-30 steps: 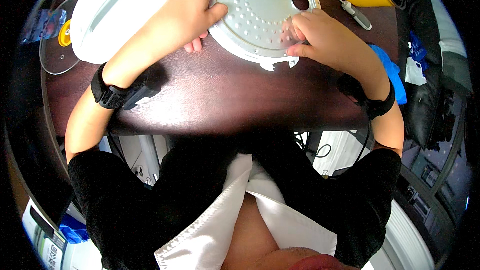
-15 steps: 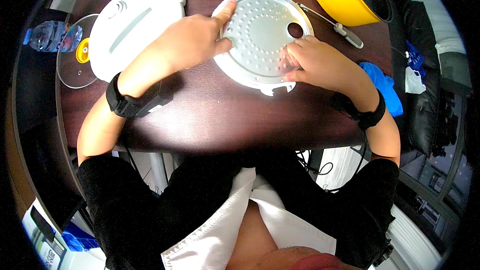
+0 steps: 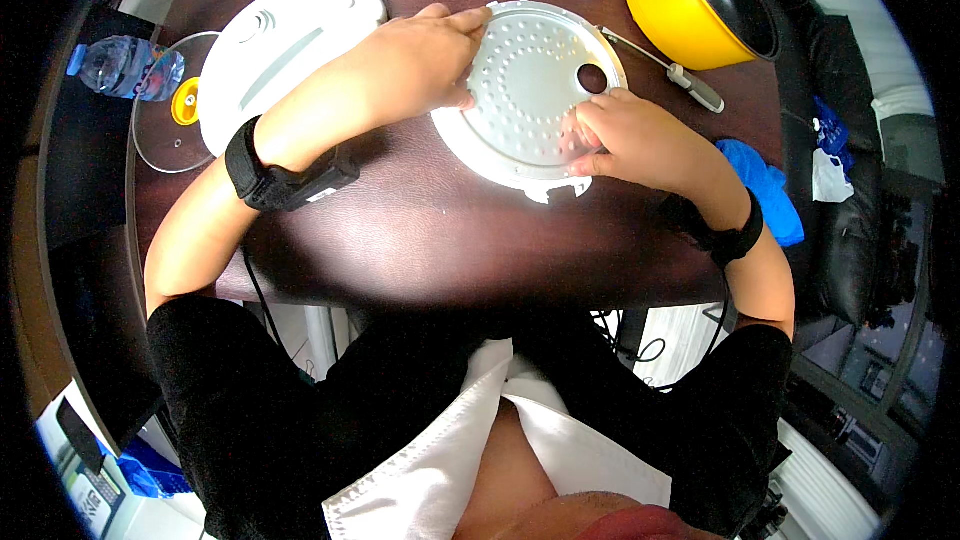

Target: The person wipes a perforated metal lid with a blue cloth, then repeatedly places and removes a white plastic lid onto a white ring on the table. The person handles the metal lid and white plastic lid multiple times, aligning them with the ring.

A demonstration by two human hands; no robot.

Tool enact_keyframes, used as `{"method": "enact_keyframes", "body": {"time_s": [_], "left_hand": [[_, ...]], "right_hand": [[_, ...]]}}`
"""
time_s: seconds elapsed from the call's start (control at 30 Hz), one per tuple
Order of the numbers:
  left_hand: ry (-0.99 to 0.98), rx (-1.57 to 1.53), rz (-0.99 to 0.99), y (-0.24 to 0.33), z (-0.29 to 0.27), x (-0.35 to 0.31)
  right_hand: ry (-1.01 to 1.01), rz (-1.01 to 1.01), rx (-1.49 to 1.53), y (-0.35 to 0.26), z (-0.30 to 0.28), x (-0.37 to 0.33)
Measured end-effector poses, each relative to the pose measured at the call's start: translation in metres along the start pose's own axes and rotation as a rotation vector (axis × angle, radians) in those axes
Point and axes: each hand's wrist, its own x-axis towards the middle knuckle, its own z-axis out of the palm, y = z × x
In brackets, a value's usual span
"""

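A round pale metal lid plate with a white rim, rows of small dimples and one dark hole lies flat in front of me. My left hand holds its left rim, fingertips at the upper left and thumb lower down on the edge. My right hand grips the lower right rim, its fingers curled and its thumb close to a notched tab. A large white appliance lid with a grey strip sits left of the plate, partly covered by my left forearm.
A yellow pot with a dark inside stands at the back right, near a grey-handled screwdriver. Blue cloth lies by my right wrist. At left are a glass lid with a yellow knob and a water bottle.
My left hand has shifted up and slightly right; its index finger, previously stretched onto the plate, is now at the rim. My right hand keeps its grip. The whole view has shifted slightly.
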Motion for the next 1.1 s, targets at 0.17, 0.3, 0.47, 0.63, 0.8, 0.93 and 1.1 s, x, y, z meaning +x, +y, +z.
{"method": "enact_keyframes", "body": {"time_s": [0.17, 0.3, 0.47, 0.63, 0.8, 0.93, 1.1], "left_hand": [[-0.105, -0.073, -0.013, 0.000, -0.009, 0.000], [-0.064, -0.050, 0.045, -0.005, -0.006, -0.002], [-0.092, 0.017, 0.025, -0.002, -0.005, -0.002], [-0.113, 0.107, -0.010, 0.001, -0.003, -0.005], [-0.117, 0.007, 0.059, -0.009, -0.010, -0.007], [-0.156, -0.137, 0.070, -0.015, -0.015, -0.007], [-0.116, -0.163, 0.040, -0.013, -0.017, -0.022]], "right_hand": [[0.013, 0.001, 0.015, 0.001, 0.003, -0.002], [0.014, -0.001, 0.032, 0.000, 0.003, -0.001], [0.000, 0.016, -0.002, -0.002, 0.004, -0.001], [-0.026, 0.024, -0.016, -0.003, 0.004, 0.000], [-0.029, 0.013, 0.046, -0.001, -0.003, -0.001], [0.063, 0.076, -0.014, -0.008, -0.002, -0.008], [0.045, 0.111, 0.025, 0.003, -0.008, -0.001]]}}
